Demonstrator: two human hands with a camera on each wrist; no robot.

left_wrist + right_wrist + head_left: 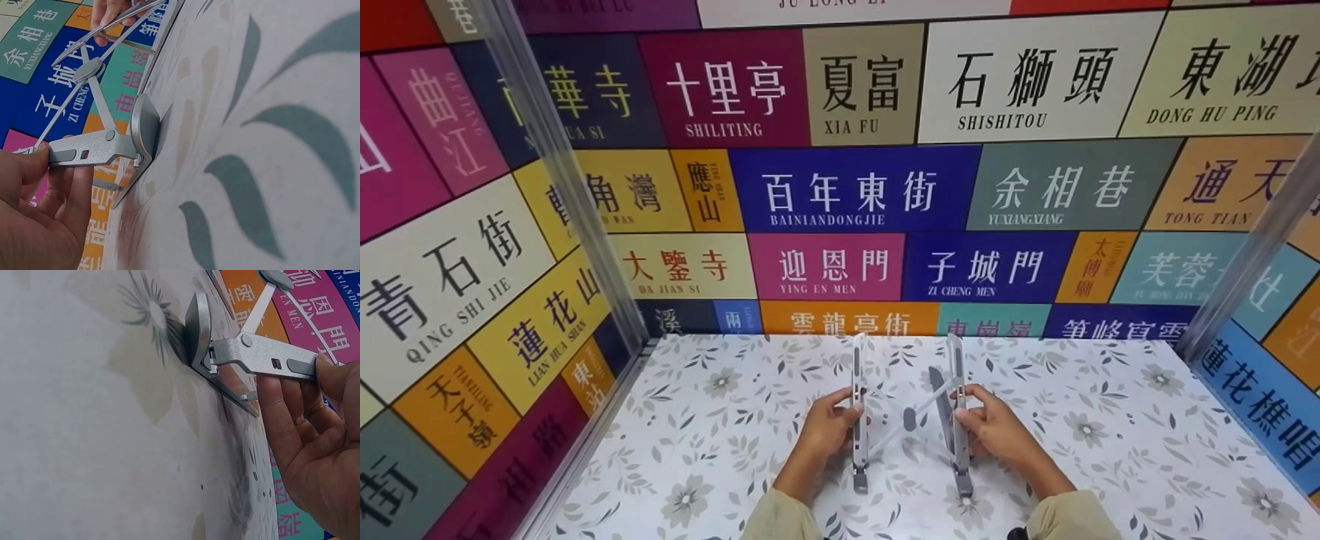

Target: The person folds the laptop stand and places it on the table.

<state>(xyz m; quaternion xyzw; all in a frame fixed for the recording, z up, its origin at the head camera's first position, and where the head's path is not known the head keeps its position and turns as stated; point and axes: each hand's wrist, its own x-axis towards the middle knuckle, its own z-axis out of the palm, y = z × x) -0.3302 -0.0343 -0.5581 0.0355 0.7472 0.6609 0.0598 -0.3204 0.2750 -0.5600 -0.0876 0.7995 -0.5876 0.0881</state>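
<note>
Silver-grey metal folding stand (910, 418), 2 bars (861, 442) joined by crossed struts (103, 104), btwn L hand (826, 426) & R hand (997, 429); fingers of each pinch one bar. L wrist cam shows round silver rivet (111, 135) past fingertips; head cam doesn't.

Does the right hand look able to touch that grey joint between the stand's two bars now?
Probably not without letting go: the right hand grips the right bar, which stands between it and the grey joint. Nothing seems to cover the joint, so a freed hand could likely reach round.

Multicol. walls (855, 187), floral-print tbl (720, 427)
</note>
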